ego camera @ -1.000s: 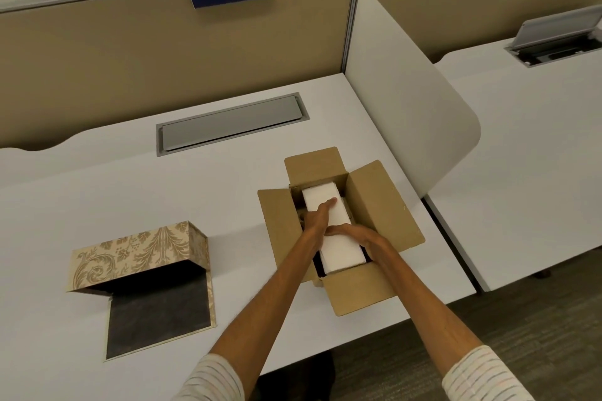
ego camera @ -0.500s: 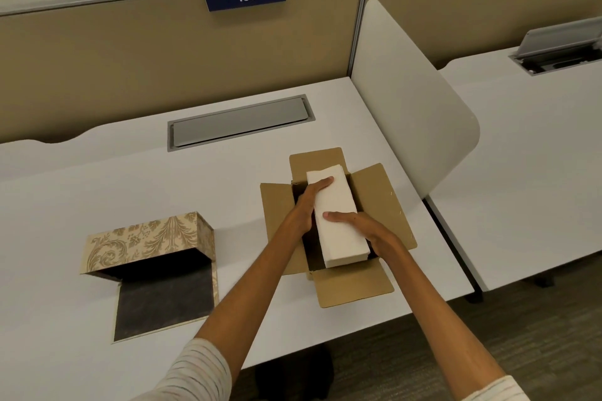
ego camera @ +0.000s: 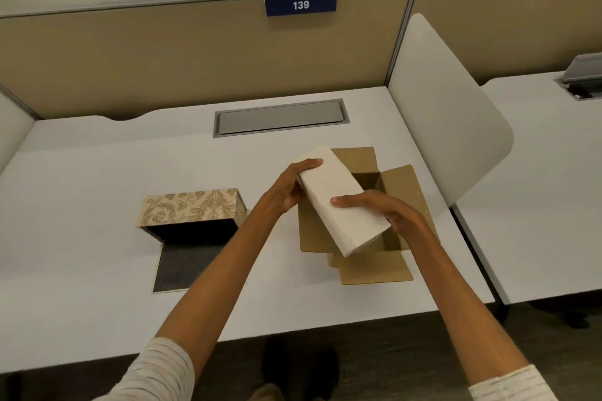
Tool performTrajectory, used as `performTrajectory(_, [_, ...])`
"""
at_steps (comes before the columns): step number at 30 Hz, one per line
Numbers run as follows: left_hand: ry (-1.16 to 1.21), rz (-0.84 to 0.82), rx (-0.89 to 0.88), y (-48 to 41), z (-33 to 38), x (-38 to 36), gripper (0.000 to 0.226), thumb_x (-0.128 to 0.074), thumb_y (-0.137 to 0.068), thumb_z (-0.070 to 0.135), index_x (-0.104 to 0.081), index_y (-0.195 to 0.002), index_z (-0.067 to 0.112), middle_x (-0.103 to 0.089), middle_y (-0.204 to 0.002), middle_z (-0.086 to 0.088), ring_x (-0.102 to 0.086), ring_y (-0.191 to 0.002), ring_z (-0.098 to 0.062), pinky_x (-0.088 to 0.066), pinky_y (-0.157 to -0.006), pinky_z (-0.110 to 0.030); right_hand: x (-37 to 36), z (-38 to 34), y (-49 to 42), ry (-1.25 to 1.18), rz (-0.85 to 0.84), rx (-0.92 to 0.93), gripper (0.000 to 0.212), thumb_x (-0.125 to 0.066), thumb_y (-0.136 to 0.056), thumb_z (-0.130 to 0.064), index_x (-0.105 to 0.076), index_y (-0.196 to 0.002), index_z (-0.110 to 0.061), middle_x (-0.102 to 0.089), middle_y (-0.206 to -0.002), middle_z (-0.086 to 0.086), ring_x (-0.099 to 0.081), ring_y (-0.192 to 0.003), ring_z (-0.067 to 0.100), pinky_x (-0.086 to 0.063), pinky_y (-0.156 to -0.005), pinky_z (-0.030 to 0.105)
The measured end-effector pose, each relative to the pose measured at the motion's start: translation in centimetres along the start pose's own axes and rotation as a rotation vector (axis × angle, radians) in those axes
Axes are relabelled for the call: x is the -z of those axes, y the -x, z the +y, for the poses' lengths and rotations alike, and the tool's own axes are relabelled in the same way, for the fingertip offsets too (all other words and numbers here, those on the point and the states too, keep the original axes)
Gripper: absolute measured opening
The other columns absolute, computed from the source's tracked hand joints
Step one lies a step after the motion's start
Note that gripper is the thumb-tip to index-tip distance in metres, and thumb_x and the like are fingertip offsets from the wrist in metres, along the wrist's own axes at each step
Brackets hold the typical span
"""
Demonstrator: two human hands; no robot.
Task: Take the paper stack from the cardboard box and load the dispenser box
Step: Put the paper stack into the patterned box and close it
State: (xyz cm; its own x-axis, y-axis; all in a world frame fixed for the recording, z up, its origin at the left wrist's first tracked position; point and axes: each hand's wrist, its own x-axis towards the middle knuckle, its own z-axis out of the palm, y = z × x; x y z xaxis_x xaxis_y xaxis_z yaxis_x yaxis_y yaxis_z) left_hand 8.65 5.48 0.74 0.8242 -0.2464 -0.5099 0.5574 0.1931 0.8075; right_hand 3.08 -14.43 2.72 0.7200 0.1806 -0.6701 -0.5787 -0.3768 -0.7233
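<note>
Between the two hands, the white paper stack (ego camera: pixel 338 202) is being held in the air, tilted, its far end raised toward the partition and its near end dipping lower. The left hand (ego camera: pixel 286 187) is gripping the stack's far left edge, its fingers (ego camera: pixel 309 163) curling over the top face. The right hand (ego camera: pixel 387 210) is clasping the near right side, its fingers (ego camera: pixel 347 201) lying flat across the top while the palm is wrapping the long edge.

Directly beneath both hands, the cardboard box (ego camera: pixel 394 185) is sitting on the white worktop (ego camera: pixel 97 179) with all its flaps folded outward; the part of its inside that shows to the right of the stack is looking dark. The stack is hanging above the box's left half, clear of the opening.

To the left of the left hand, well apart from it, the dispenser box (ego camera: pixel 192 208) with a beige leaf pattern is lying on the worktop, its open side facing the person and its dark flap (ego camera: pixel 185 265) spread flat on the surface in front of it.

Beyond the hands, a grey cable hatch (ego camera: pixel 280 117) is set into the worktop, and behind it a tan partition (ego camera: pixel 163 58) is carrying a blue plate (ego camera: pixel 300 4) reading 139. To the right of the right hand, a white divider panel (ego camera: pixel 446 107) is standing at the worktop's edge.
</note>
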Motion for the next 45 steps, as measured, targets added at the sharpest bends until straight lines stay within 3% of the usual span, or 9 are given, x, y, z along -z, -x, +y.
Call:
performTrajectory(5, [0.142, 0.042, -0.029, 3.5, 0.2, 5.6, 0.04, -0.073, -0.084, 0.027, -0.063, -0.12, 0.012, -0.073, -0.102, -0.006, -0.066, -0.099, -0.023, -0.062, -0.073, -0.035, -2.3, -2.8, 0.4, 0.098, -0.112, -0.031, 0.063, -0.083, -0.048, -0.058, -0.061, -0.097, -0.024, -0.077, -0.073, -0.005, -0.073, -0.065, 0.011, -0.055, -0.056, 0.022])
performTrajectory(13, [0.34, 0.176, -0.048, 8.2, -0.6, 14.1, 0.028, -0.076, -0.079, 0.021, -0.066, -0.103, 0.01, -0.08, -0.081, -0.004, -0.077, -0.072, -0.017, -0.062, -0.063, -0.031, -10.2, -4.4, -1.2, 0.07, -0.12, -0.01, 0.073, -0.087, -0.049, -0.053, -0.064, -0.112, -0.024, -0.069, -0.106, 0.007, -0.064, -0.095, 0.024, -0.057, -0.069, 0.034])
performTrajectory(17, [0.424, 0.213, -0.032, 10.2, -0.8, 18.7, 0.033, -0.078, -0.079, 0.02, -0.064, -0.108, 0.011, -0.079, -0.088, -0.007, -0.077, -0.077, -0.02, -0.063, -0.068, -0.036, -13.9, -5.5, -2.1, 0.01, -0.131, 0.017, 0.064, -0.088, -0.047, -0.048, -0.069, -0.105, -0.029, -0.069, -0.108, 0.006, -0.063, -0.101, 0.026, -0.055, -0.082, 0.041])
performTrajectory(20, [0.51, 0.249, 0.003, 11.5, -1.0, 21.9, 0.055, -0.083, -0.073, 0.016, -0.058, -0.123, 0.012, -0.071, -0.117, -0.014, -0.068, -0.109, -0.03, -0.061, -0.087, -0.048, -16.7, -6.1, -2.9, -0.023, -0.086, 0.039, 0.062, -0.089, -0.045, -0.046, -0.07, -0.101, -0.027, -0.069, -0.106, 0.007, -0.063, -0.098, 0.026, -0.055, -0.081, 0.039])
performTrajectory(24, [0.451, 0.233, 0.018, 13.0, -1.1, 25.9, 0.067, -0.087, -0.07, 0.014, -0.054, -0.128, 0.018, -0.063, -0.13, -0.016, -0.059, -0.121, -0.035, -0.054, -0.094, -0.06, -20.3, -6.2, -4.1, -0.122, 0.003, 0.041, 0.064, -0.091, -0.037, -0.045, -0.07, -0.094, -0.026, -0.072, -0.096, 0.003, -0.065, -0.093, 0.023, -0.054, -0.075, 0.035])
performTrajectory(32, [0.221, 0.173, 0.112, 15.1, -1.5, 31.8, 0.067, -0.082, -0.077, 0.021, -0.051, -0.136, 0.021, -0.062, -0.13, -0.014, -0.06, -0.116, -0.03, -0.063, -0.074, -0.042, -25.7, -5.2, -5.7, -0.397, 0.14, 0.065, 0.071, -0.093, -0.041, -0.039, -0.07, -0.105, -0.018, -0.076, -0.097, 0.004, -0.07, -0.089, 0.024, -0.058, -0.073, 0.035])
performTrajectory(36, [0.032, 0.219, 0.187, 15.4, -2.1, 33.2, 0.059, -0.079, -0.077, 0.03, -0.055, -0.13, 0.022, -0.065, -0.118, -0.009, -0.06, -0.107, -0.026, -0.054, -0.093, -0.045, -28.2, -4.5, -6.4, -0.519, 0.222, 0.1, 0.073, -0.09, -0.056, -0.029, -0.061, -0.12, -0.011, -0.073, -0.109, 0.009, -0.069, -0.096, 0.028, -0.057, -0.079, 0.038])
performTrajectory(42, [0.023, 0.304, 0.169, 15.5, -4.2, 33.5, 0.044, -0.064, -0.089, 0.033, -0.05, -0.128, 0.022, -0.06, -0.121, -0.007, -0.054, -0.111, -0.025, -0.05, -0.095, -0.043, -31.6, -3.4, -8.2, -0.557, 0.329, 0.015, 0.079, -0.083, -0.066, -0.033, -0.04, -0.126, -0.006, -0.056, -0.124, 0.011, -0.057, -0.113, 0.03, -0.047, -0.1, 0.048])
performTrajectory(45, [0.023, 0.312, 0.139, 14.9, -5.0, 34.0, 0.038, -0.059, -0.092, 0.03, -0.052, -0.128, 0.019, -0.062, -0.12, -0.007, -0.055, -0.111, -0.025, -0.048, -0.101, -0.044, -32.5, -3.0, -9.3, -0.545, 0.433, -0.073, 0.069, -0.078, -0.07, -0.034, -0.03, -0.115, -0.015, -0.039, -0.126, 0.01, -0.045, -0.109, 0.026, -0.041, -0.09, 0.042])
